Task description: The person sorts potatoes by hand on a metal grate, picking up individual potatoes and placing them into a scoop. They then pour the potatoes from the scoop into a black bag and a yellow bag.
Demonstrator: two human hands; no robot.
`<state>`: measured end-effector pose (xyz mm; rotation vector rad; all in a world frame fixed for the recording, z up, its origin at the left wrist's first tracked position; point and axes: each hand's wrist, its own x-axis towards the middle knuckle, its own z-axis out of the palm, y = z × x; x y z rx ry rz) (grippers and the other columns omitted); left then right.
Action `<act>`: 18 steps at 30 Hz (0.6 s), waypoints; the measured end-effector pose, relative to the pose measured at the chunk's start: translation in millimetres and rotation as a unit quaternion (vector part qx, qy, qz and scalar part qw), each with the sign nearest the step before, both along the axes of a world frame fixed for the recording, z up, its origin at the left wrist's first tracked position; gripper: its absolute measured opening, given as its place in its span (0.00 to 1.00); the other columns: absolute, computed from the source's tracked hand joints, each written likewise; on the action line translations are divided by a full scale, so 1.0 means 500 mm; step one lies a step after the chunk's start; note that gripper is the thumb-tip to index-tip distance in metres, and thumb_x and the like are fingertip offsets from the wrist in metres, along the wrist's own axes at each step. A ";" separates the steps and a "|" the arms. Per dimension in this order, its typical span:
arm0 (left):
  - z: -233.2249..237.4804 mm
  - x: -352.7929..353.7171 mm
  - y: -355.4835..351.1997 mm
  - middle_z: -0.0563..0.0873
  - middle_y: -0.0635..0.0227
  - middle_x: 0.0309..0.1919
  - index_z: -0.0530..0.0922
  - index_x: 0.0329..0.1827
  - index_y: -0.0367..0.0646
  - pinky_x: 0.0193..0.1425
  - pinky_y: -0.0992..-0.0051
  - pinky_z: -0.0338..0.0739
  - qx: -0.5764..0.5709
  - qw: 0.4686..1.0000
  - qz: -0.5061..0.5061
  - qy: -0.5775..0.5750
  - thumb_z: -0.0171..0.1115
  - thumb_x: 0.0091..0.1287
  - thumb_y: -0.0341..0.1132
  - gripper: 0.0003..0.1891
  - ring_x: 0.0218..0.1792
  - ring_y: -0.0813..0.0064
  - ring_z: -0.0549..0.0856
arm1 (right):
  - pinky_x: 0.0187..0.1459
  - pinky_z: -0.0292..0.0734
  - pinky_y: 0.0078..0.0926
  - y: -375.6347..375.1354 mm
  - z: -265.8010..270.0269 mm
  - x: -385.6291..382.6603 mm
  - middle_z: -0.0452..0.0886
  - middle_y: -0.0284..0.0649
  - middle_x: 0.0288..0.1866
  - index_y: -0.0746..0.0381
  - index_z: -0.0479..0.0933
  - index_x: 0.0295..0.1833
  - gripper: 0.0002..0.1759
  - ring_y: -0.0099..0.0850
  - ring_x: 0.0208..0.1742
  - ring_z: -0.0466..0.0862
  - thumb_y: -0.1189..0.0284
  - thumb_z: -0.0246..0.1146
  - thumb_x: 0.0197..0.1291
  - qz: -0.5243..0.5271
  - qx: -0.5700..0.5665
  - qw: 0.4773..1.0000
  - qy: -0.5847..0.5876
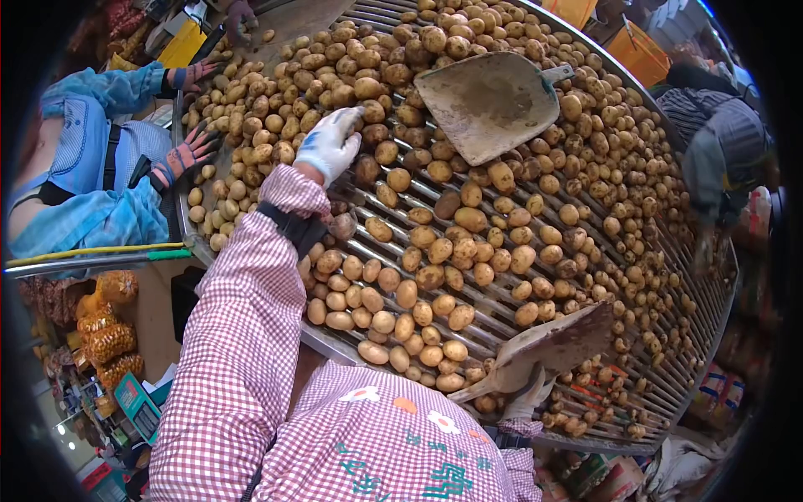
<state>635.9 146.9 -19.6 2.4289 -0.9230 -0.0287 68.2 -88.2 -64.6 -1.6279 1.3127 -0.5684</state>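
My left hand (pixel 329 147), in a white glove with a blue patch, reaches across the sorting table among the potatoes (pixel 366 89). Its fingers stretch forward, with the thumb apart. At the near right, my right hand (pixel 527 398), also gloved, is against a dirty scoop (pixel 556 341) and seems to grip its near edge. The scoop is tilted, its handle pointing left; it partly hides the fingers. Potatoes lie around both hands on the metal bars (pixel 493 308). A second, pale scoop (pixel 489 100) rests on the potatoes further back.
Across the left edge, a person in blue sleeves has two gloved hands (pixel 189 154) by the potatoes. Another person (pixel 723 138) bends at the right edge. A metal rim (pixel 330 343) borders the table. Filled net bags (pixel 109 339) stand at the lower left.
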 end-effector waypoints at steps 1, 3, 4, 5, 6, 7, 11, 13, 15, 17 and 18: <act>0.002 -0.022 0.016 0.80 0.55 0.65 0.72 0.72 0.43 0.70 0.66 0.74 -0.077 0.994 0.037 0.066 0.60 0.70 0.31 0.26 0.64 0.58 0.81 | 0.63 0.76 0.38 0.008 0.021 0.017 0.74 0.46 0.66 0.67 0.69 0.69 0.28 0.37 0.61 0.77 0.63 0.63 0.71 -0.095 0.136 0.979 -0.122; -0.004 -0.068 0.047 0.83 0.59 0.58 0.71 0.72 0.39 0.58 0.77 0.80 -0.295 0.912 0.050 0.280 0.60 0.75 0.33 0.24 0.54 0.73 0.85 | 0.62 0.76 0.38 -0.005 -0.032 -0.044 0.74 0.45 0.65 0.66 0.68 0.70 0.29 0.37 0.61 0.77 0.62 0.64 0.71 -0.002 0.019 1.000 -0.021; 0.031 -0.107 0.057 0.84 0.58 0.56 0.70 0.72 0.40 0.53 0.76 0.82 -0.347 0.855 0.099 0.373 0.60 0.76 0.35 0.24 0.50 0.72 0.86 | 0.62 0.76 0.38 -0.009 -0.045 -0.054 0.74 0.45 0.65 0.66 0.68 0.70 0.29 0.37 0.61 0.77 0.62 0.64 0.71 0.051 -0.040 0.998 0.025; 0.062 -0.149 0.066 0.84 0.58 0.54 0.70 0.73 0.41 0.47 0.76 0.84 -0.395 0.783 0.144 0.458 0.60 0.77 0.37 0.23 0.46 0.71 0.87 | 0.62 0.76 0.38 -0.014 -0.058 -0.063 0.75 0.45 0.65 0.65 0.67 0.70 0.29 0.36 0.60 0.77 0.62 0.64 0.71 0.098 -0.103 0.987 0.068; 0.064 -0.190 0.077 0.84 0.57 0.51 0.68 0.73 0.43 0.38 0.75 0.85 -0.502 0.696 0.143 0.493 0.58 0.78 0.41 0.24 0.40 0.70 0.88 | 0.62 0.76 0.38 -0.016 -0.056 -0.060 0.75 0.45 0.65 0.65 0.67 0.70 0.29 0.37 0.61 0.77 0.62 0.63 0.71 0.079 -0.089 0.991 0.069; 0.041 -0.207 0.109 0.85 0.56 0.49 0.69 0.72 0.45 0.36 0.70 0.86 -0.545 0.629 0.144 0.535 0.57 0.78 0.45 0.24 0.41 0.65 0.89 | 0.62 0.76 0.39 -0.018 -0.054 -0.059 0.75 0.44 0.65 0.65 0.67 0.70 0.29 0.37 0.61 0.77 0.62 0.63 0.71 0.074 -0.082 0.991 0.069; 0.032 -0.309 0.220 0.77 0.49 0.68 0.65 0.79 0.47 0.66 0.44 0.80 -0.660 0.393 0.071 0.636 0.42 0.82 0.54 0.30 0.65 0.48 0.81 | 0.63 0.77 0.39 -0.012 -0.019 -0.008 0.74 0.45 0.66 0.64 0.67 0.71 0.29 0.37 0.62 0.77 0.61 0.63 0.71 -0.092 0.145 0.975 -0.144; 0.058 -0.369 0.245 0.72 0.50 0.73 0.63 0.80 0.48 0.76 0.37 0.66 -0.697 0.351 0.100 0.618 0.39 0.82 0.55 0.30 0.72 0.44 0.72 | 0.63 0.77 0.40 -0.016 -0.028 -0.024 0.74 0.46 0.67 0.63 0.67 0.71 0.30 0.38 0.63 0.77 0.61 0.64 0.70 -0.032 0.087 0.991 -0.092; 0.090 -0.413 0.258 0.67 0.50 0.77 0.66 0.77 0.45 0.78 0.38 0.62 -0.718 0.327 0.086 0.608 0.45 0.81 0.46 0.26 0.76 0.43 0.68 | 0.62 0.78 0.41 -0.031 -0.054 -0.056 0.73 0.46 0.67 0.63 0.67 0.71 0.30 0.39 0.63 0.77 0.61 0.64 0.70 0.050 0.000 0.999 -0.004; 0.097 -0.453 0.275 0.66 0.50 0.78 0.67 0.76 0.42 0.79 0.39 0.62 -0.722 0.341 0.081 0.597 0.49 0.78 0.37 0.25 0.77 0.45 0.66 | 0.61 0.79 0.43 -0.052 -0.070 -0.069 0.73 0.47 0.67 0.63 0.66 0.72 0.32 0.41 0.64 0.77 0.60 0.65 0.69 0.156 -0.147 0.968 0.131; 0.100 -0.479 0.280 0.66 0.49 0.78 0.66 0.77 0.41 0.79 0.40 0.63 -0.734 0.358 0.058 0.574 0.50 0.74 0.30 0.26 0.77 0.46 0.67 | 0.61 0.80 0.44 -0.059 -0.067 -0.063 0.73 0.48 0.68 0.63 0.66 0.72 0.32 0.42 0.64 0.77 0.60 0.65 0.69 0.128 -0.054 0.988 0.068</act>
